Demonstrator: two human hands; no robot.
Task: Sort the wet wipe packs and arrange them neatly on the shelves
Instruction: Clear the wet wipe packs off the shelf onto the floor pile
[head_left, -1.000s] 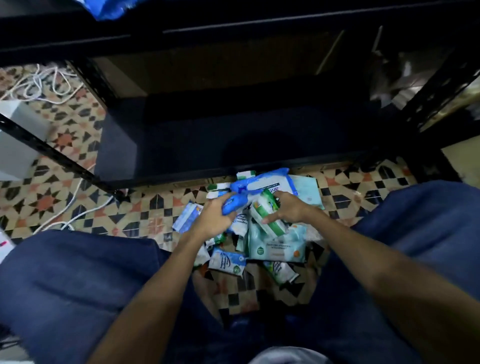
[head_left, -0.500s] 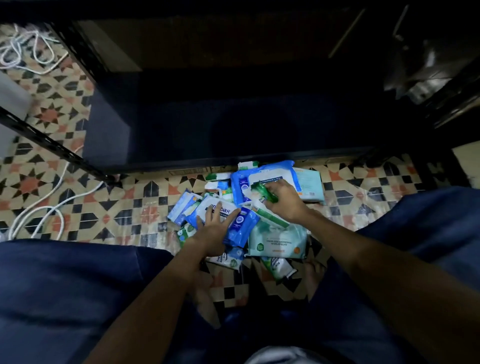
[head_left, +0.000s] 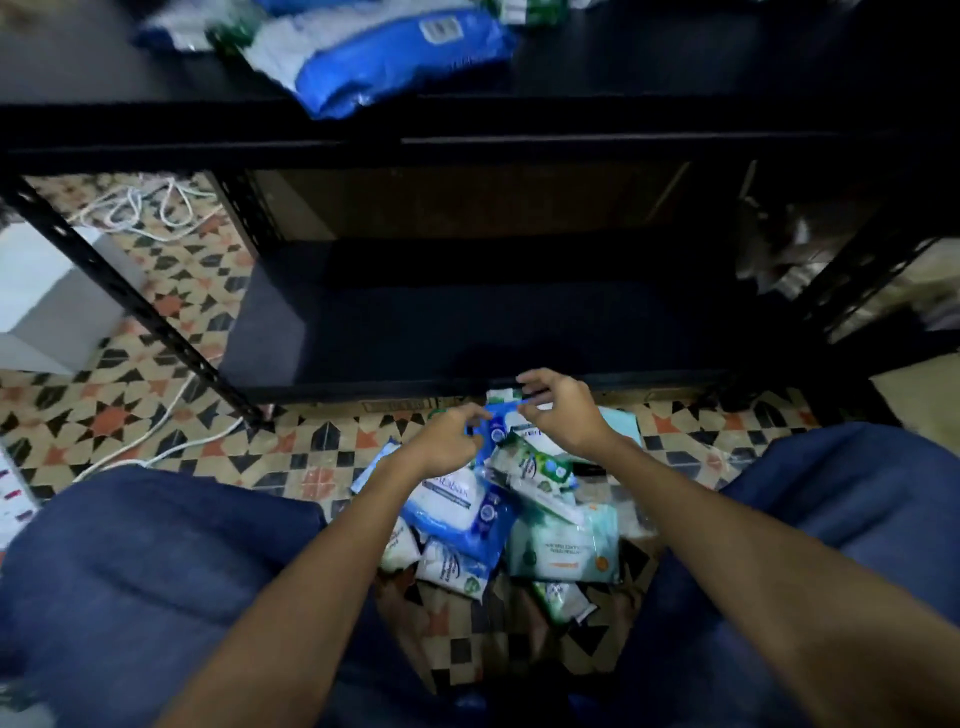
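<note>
Two hands over the pile of packs (head_left: 519, 525) on the floor | left hand (head_left: 447, 441) pinches a small blue pack (head_left: 493, 428) | right hand (head_left: 563, 410) loosely spread, holding nothing | risk: thin pinch may drop the pack before the dark lower shelf (head_left: 467, 322).

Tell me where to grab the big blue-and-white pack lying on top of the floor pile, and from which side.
Take the big blue-and-white pack by its long blue edge nearest the knees, coming from above. It lies flat and tilted on the other packs; that edge overhangs them, free of the left hand, so fingers can probably slip under it.
</note>
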